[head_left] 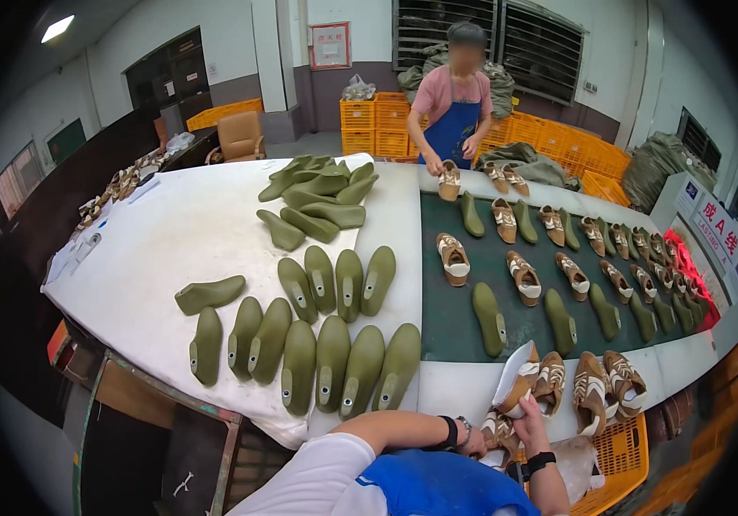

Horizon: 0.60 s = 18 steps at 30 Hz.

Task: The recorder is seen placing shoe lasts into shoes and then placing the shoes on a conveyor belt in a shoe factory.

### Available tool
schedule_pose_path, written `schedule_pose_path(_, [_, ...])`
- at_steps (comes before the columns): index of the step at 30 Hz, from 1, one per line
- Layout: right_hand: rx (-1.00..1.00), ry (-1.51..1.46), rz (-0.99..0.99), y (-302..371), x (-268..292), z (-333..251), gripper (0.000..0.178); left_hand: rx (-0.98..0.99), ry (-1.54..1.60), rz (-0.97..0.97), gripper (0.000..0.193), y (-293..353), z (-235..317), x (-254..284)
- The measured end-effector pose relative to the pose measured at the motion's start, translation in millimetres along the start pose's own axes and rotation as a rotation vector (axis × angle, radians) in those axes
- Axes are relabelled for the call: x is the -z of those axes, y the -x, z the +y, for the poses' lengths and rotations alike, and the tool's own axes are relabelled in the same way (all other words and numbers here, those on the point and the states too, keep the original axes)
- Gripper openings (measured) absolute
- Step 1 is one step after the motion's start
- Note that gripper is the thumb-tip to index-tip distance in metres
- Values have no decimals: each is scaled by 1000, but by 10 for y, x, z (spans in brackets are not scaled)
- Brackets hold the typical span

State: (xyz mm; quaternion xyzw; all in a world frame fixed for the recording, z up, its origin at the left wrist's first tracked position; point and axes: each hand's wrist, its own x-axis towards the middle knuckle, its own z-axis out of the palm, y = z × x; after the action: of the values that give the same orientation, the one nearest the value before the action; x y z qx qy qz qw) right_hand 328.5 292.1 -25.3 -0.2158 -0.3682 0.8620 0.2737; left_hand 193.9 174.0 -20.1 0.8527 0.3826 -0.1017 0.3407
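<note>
Starting left on the white counter (154,258), twelve green shoe lasts (333,361) spread across the front: one lying sideways, three beside it, then two clusters of four. Behind them sits a heap of lasts (313,185), too overlapped to count! One co-worker (455,107) stands opposite, a hand on one sneaker (449,181), two more sneakers (507,179) alongside. Down front, the left hand (472,440) is at another sneaker (498,427), fingers mostly hidden, grip impossible to tell. The right hand (529,419) closes on one brown sneaker (526,376), held up at the counter's near edge; at least three sneakers (590,393) stand just right, above one yellow basket (631,456).
</note>
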Motion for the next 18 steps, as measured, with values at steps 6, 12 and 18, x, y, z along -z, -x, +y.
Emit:
schedule_pose_path(6, [77, 154, 67, 352, -381, -527, 40, 101, 13, 294, 22, 173, -66, -31])
schedule_pose_path(12, [48, 1200, -21, 564, -351, -705, 32, 497, 124, 420, 30, 767, -550, 104])
schedule_pose_path(18, [-35, 2027, -228, 325, -301, -100, 35, 552, 221, 362, 40, 928, -695, -160])
